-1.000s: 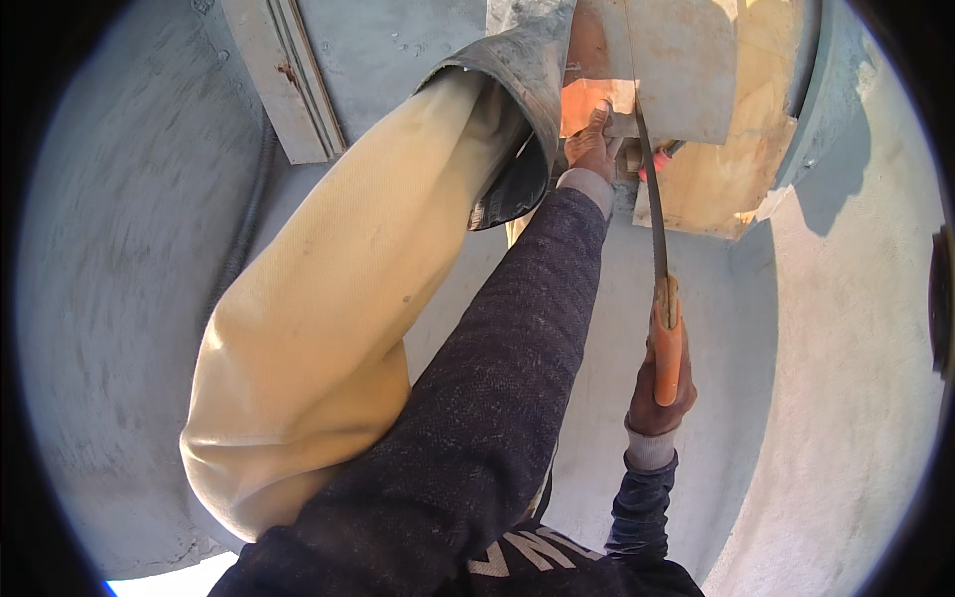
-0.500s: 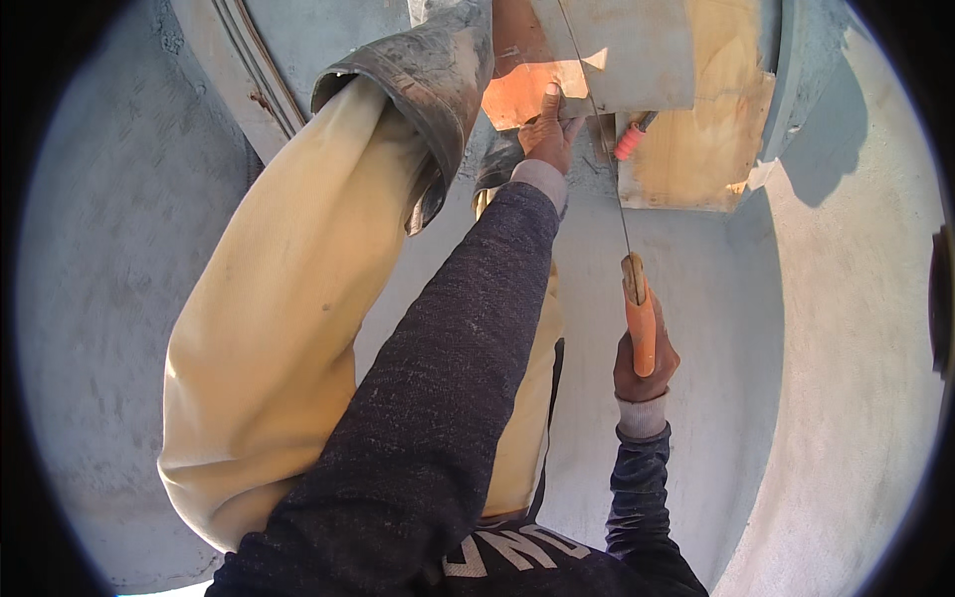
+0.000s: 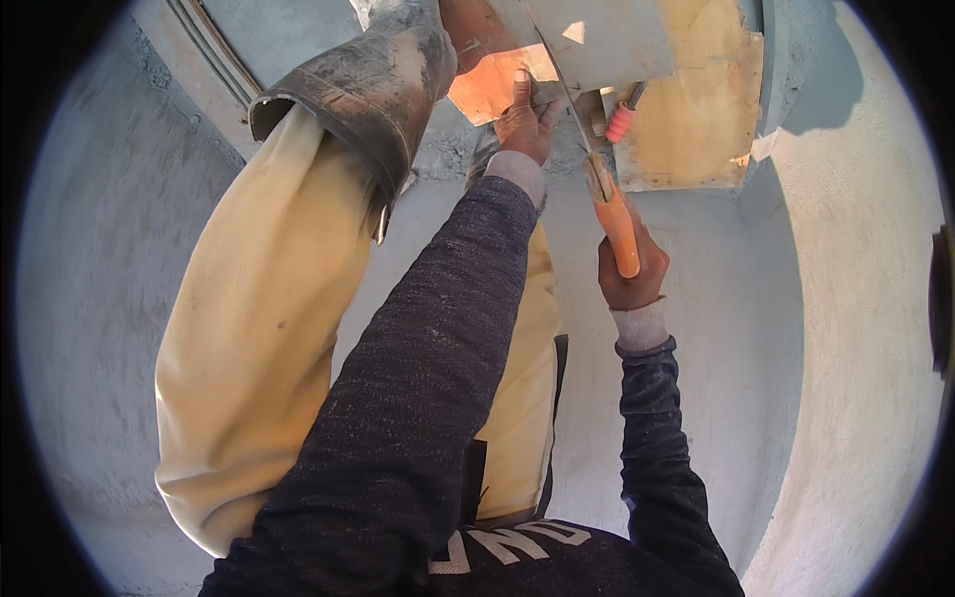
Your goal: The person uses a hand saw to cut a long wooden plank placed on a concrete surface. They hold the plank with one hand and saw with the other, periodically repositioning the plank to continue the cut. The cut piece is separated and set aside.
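Note:
My right hand (image 3: 635, 269) is closed around the orange handle (image 3: 617, 229) of a handsaw. The saw's thin blade (image 3: 562, 75) appears almost edge-on and runs up and left across a grey board (image 3: 617, 45). My left hand (image 3: 524, 124) grips the near edge of the boards just left of the blade, thumb on top and the other fingers partly hidden. Beside that thumb lies a reddish-brown sheet (image 3: 492, 85), brightly sunlit in part. A dark, dusty boot (image 3: 368, 95) on my raised left leg is beside this sheet; its sole is hidden.
A pale plywood panel (image 3: 696, 119) lies to the right under the grey board. A tool with a pink-red grip (image 3: 622, 121) rests by its left edge. A grey plastered wall (image 3: 865, 298) curves along the right. Long strips (image 3: 214, 50) lie at the upper left.
My right hand has pushed the saw forward and slightly left, bringing its handle closer to the boards. My left hand keeps its grip; the whole view has shifted a little.

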Demonstrator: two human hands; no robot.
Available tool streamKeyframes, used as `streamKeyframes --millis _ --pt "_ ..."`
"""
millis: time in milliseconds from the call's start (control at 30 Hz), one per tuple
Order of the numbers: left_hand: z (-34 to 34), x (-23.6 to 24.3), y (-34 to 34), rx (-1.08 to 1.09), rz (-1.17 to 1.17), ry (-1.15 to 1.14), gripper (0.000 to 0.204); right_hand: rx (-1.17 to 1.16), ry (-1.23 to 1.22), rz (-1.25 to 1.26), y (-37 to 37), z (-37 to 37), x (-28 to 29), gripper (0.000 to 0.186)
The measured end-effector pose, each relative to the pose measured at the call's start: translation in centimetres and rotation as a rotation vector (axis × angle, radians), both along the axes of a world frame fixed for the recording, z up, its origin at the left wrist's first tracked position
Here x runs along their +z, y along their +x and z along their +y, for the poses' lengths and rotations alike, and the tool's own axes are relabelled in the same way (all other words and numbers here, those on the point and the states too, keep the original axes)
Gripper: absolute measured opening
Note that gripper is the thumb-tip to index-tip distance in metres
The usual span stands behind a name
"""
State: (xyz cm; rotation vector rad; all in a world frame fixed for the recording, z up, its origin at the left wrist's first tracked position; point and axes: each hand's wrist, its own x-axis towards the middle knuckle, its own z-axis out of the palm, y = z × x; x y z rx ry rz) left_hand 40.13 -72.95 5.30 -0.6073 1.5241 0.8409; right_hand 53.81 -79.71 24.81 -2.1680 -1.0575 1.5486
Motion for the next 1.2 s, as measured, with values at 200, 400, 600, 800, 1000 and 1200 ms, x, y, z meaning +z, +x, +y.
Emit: streamKeyframes --millis 200,400,600,800,1000,1200 --pt "0.7 -0.1 -1.1 -0.073 -0.007 -0.063 0.054 0.056 -0.011 -0.057 0.1 -2.0 3.8 0.045" --pt "0.5 0.4 -1.4 -0.098 0.002 -0.052 0.059 0.078 -0.071 -0.083 0.0 -0.1 4.0 0.043" --pt "0.3 0.3 -1.0 -0.115 0.041 -0.183 0.062 0.052 0.029 -0.095 -0.6 -0.9 0.0 0.050" --pt "0.1 -1.1 0.3 -0.041 0.185 -0.160 0.056 0.083 0.051 -0.101 1.9 -5.2 4.1 0.044" --pt "-0.1 -1.8 0.7 -0.048 0.199 -0.142 0.059 0.106 0.040 -0.151 -1.0 1.8 -3.1 0.037" --pt "0.5 0.3 -0.1 0.017 0.212 -0.138 0.057 0.207 -0.084 -0.076 1.2 -1.0 7.1 0.043"
